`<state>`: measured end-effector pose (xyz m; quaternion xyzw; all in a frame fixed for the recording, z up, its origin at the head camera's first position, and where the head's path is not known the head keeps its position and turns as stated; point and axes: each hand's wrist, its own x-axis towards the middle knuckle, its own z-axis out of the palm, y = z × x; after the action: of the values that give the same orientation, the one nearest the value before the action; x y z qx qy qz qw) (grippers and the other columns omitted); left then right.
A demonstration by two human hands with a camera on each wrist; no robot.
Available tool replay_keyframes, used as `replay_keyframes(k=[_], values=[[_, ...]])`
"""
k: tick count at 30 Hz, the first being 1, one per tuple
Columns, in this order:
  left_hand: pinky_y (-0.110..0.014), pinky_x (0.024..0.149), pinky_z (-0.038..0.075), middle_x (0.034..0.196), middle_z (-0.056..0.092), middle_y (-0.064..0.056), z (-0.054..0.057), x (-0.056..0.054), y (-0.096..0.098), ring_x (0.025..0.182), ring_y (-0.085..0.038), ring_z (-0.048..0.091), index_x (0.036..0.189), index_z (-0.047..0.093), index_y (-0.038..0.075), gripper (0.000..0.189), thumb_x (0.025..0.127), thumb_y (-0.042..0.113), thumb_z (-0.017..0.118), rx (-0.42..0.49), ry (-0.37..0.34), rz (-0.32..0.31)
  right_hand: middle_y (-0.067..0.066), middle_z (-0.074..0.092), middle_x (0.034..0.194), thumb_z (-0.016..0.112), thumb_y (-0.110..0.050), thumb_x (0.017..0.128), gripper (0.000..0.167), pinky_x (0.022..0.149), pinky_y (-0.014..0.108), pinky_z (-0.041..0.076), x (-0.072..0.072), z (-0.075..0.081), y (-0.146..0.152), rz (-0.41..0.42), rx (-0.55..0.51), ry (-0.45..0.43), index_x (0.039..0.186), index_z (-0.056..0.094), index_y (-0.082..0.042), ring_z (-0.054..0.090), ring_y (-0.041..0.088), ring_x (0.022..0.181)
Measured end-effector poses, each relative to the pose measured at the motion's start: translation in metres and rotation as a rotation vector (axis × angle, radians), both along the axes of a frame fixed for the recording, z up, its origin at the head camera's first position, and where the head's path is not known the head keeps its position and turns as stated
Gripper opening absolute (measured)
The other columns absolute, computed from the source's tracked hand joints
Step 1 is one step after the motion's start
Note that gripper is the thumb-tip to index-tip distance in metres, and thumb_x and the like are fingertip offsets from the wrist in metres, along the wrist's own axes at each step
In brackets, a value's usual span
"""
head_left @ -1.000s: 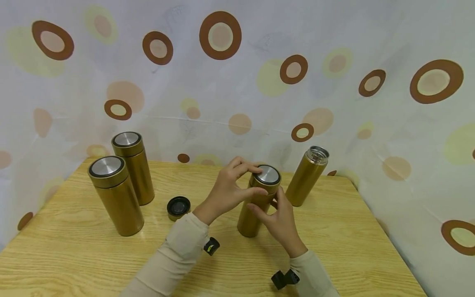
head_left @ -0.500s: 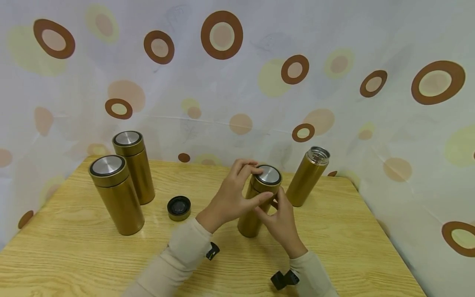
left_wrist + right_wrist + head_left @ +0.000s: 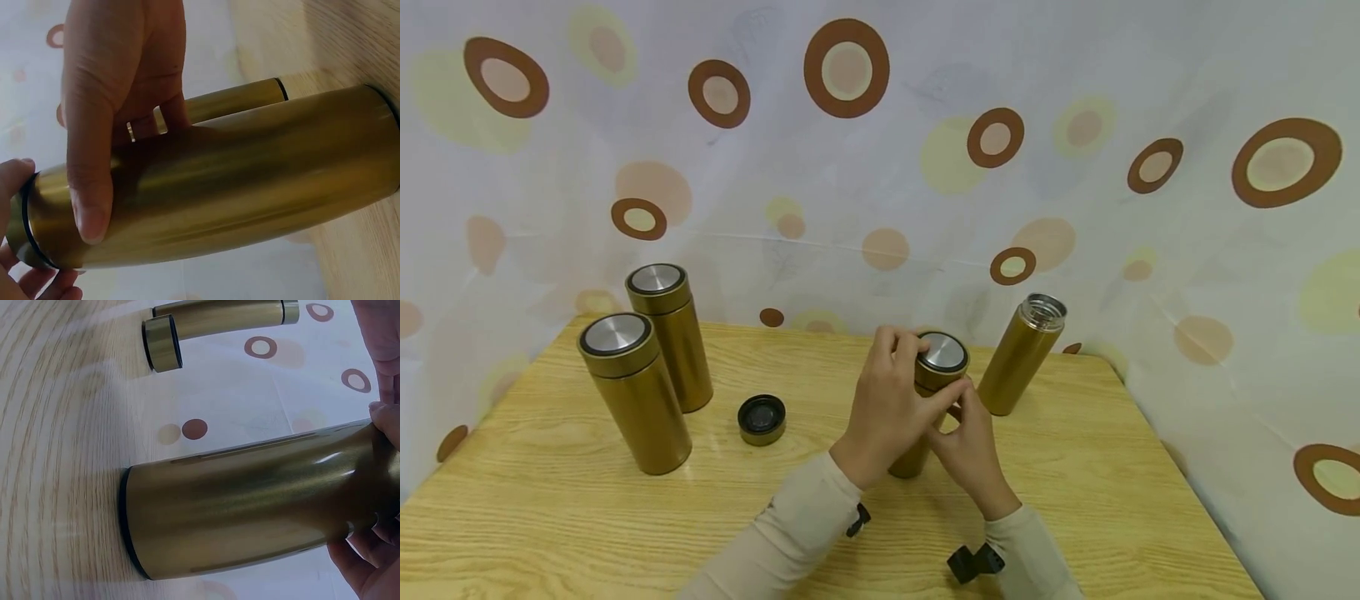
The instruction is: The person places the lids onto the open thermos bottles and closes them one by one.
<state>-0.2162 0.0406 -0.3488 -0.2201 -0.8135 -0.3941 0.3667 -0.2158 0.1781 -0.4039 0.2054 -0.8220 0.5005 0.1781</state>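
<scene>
A gold thermos flask [image 3: 910, 462] with a silver-topped lid [image 3: 943, 353] stands upright on the table. My left hand [image 3: 886, 408] grips the lid from the left, fingertips at its far left edge and thumb across the near side. Just below, my right hand [image 3: 973, 450] holds the flask's body from the right. In the left wrist view the right thumb [image 3: 94, 206] lies along the gold body, and the left hand's fingers [image 3: 9, 178] are at the lid's end. The right wrist view shows the body [image 3: 250, 500] down to its black base; the lid is out of frame there.
An uncapped gold flask [image 3: 1021, 357] stands just behind on the right. A loose lid [image 3: 762, 419] lies upside down to the left. Two capped flasks, a nearer one [image 3: 640, 408] and a farther one [image 3: 681, 350], stand at the left. A patterned cloth [image 3: 880, 167] hangs behind.
My left hand has turned round the lid, its thumb sweeping right across the near side toward the right hand's fingers. The right hand and the flask have stayed almost in place.
</scene>
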Motion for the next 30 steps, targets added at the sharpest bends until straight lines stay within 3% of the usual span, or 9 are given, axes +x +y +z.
replay_keyframes(k=[8, 13, 17, 21, 24, 26, 30], values=[[-0.028, 0.077, 0.055, 0.100, 0.053, -0.010, 0.003, -0.008, -0.009, 0.091, -0.020, 0.060, 0.106, 0.062, 0.001, 0.052, 0.071, 0.030, 0.087, 0.056, 0.000, -0.146, 0.013, 0.056, 0.126, 0.075, -0.011, 0.084, 0.055, 0.094, 0.055, 0.047, -0.001, 0.004, 0.003, -0.008, 0.033, -0.017, 0.130, 0.046, -0.005, 0.055, 0.031, 0.117], [-0.028, 0.089, 0.052, 0.117, 0.061, -0.009, 0.003, -0.020, -0.022, 0.107, -0.019, 0.059, 0.112, 0.064, 0.000, 0.051, 0.071, 0.021, 0.086, 0.114, -0.066, -0.369, 0.007, 0.054, 0.133, 0.076, -0.014, 0.083, 0.065, 0.097, 0.057, 0.044, -0.001, 0.005, 0.005, 0.011, 0.014, -0.028, 0.139, 0.043, -0.012, 0.053, 0.027, 0.121], [-0.026, 0.096, 0.048, 0.124, 0.060, -0.010, 0.001, -0.031, -0.031, 0.113, -0.017, 0.059, 0.116, 0.063, 0.000, 0.049, 0.072, 0.009, 0.084, 0.214, -0.178, -0.587, 0.006, 0.054, 0.133, 0.078, -0.014, 0.082, 0.068, 0.096, 0.056, 0.045, -0.002, 0.005, 0.004, 0.003, 0.012, -0.040, 0.140, 0.042, -0.013, 0.053, 0.026, 0.120], [-0.029, 0.098, 0.047, 0.128, 0.059, -0.009, -0.001, -0.038, -0.035, 0.115, -0.016, 0.058, 0.118, 0.062, 0.002, 0.049, 0.073, 0.003, 0.082, 0.277, -0.281, -0.706, 0.012, 0.054, 0.133, 0.077, -0.009, 0.081, 0.069, 0.096, 0.057, 0.044, 0.003, 0.013, 0.000, -0.005, 0.013, -0.060, 0.139, 0.041, -0.006, 0.053, 0.030, 0.119], [-0.029, 0.100, 0.046, 0.131, 0.058, -0.008, -0.002, -0.038, -0.037, 0.117, -0.015, 0.058, 0.120, 0.062, 0.003, 0.049, 0.075, 0.004, 0.080, 0.289, -0.327, -0.724, 0.017, 0.053, 0.132, 0.076, -0.005, 0.081, 0.068, 0.096, 0.058, 0.044, 0.011, 0.024, -0.006, -0.004, 0.014, -0.069, 0.138, 0.040, -0.001, 0.053, 0.033, 0.118], [-0.028, 0.102, 0.044, 0.132, 0.057, -0.007, 0.000, -0.036, -0.038, 0.119, -0.014, 0.056, 0.122, 0.061, 0.004, 0.050, 0.076, 0.005, 0.080, 0.273, -0.345, -0.704, 0.019, 0.053, 0.131, 0.075, -0.004, 0.081, 0.066, 0.096, 0.058, 0.044, 0.016, 0.031, -0.009, -0.005, 0.014, -0.071, 0.137, 0.041, 0.002, 0.053, 0.035, 0.118], [-0.030, 0.106, 0.040, 0.133, 0.057, -0.004, 0.007, -0.025, -0.038, 0.124, -0.015, 0.051, 0.126, 0.059, 0.006, 0.052, 0.080, 0.018, 0.080, 0.100, -0.310, -0.545, 0.019, 0.052, 0.132, 0.075, -0.003, 0.081, 0.067, 0.096, 0.058, 0.044, 0.013, 0.025, -0.008, -0.003, 0.020, -0.074, 0.138, 0.040, 0.001, 0.052, 0.035, 0.120]])
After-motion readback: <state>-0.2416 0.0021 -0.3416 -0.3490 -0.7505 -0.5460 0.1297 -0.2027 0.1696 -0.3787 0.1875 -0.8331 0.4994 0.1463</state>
